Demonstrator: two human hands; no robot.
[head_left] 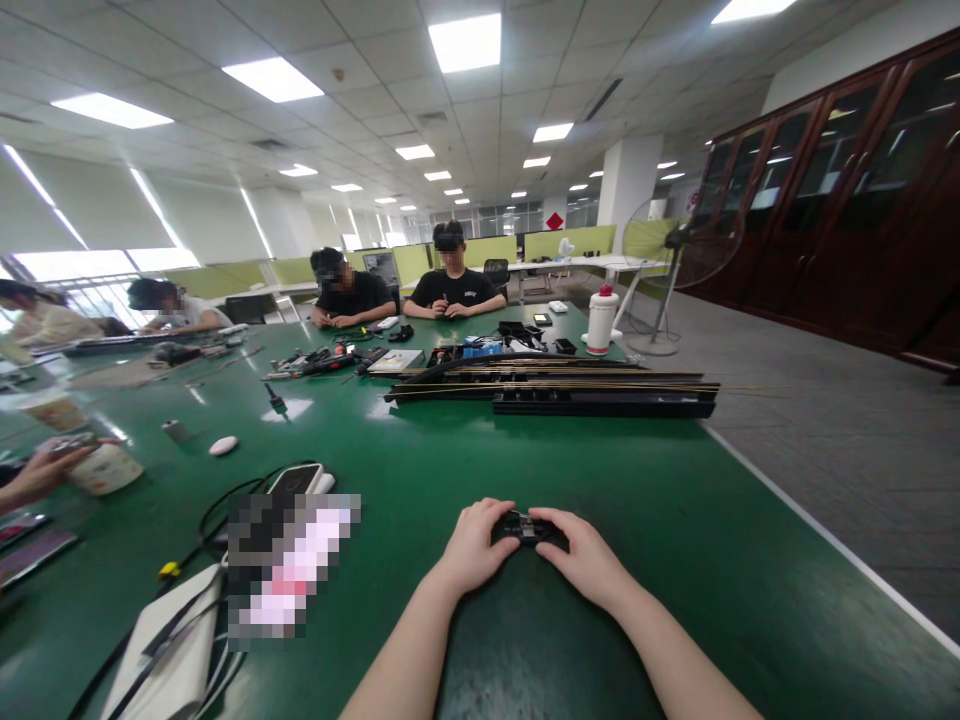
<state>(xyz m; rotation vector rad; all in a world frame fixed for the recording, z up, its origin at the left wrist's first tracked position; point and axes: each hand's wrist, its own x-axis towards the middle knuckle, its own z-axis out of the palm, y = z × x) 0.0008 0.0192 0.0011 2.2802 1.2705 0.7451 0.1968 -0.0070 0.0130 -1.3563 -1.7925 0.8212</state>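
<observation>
A small black device (528, 530) with a lighter metallic piece in its middle is held just at the green tabletop (420, 450). My left hand (478, 545) grips its left end, with thumb and fingers closed around it. On its right end my right hand (581, 552) is closed in the same way. The device's kind is too small to make out, and the fingertips cover both its ends. Both forearms reach in from the bottom of the view.
Long black rails (607, 400) with thin brass-coloured rods lie ahead, beside a white bottle with a red cap (602, 320). Left are a white power bank (169, 650) with cables, a pale oval object (223, 446) and a co-worker's hand (45, 475). Other people sit across the table.
</observation>
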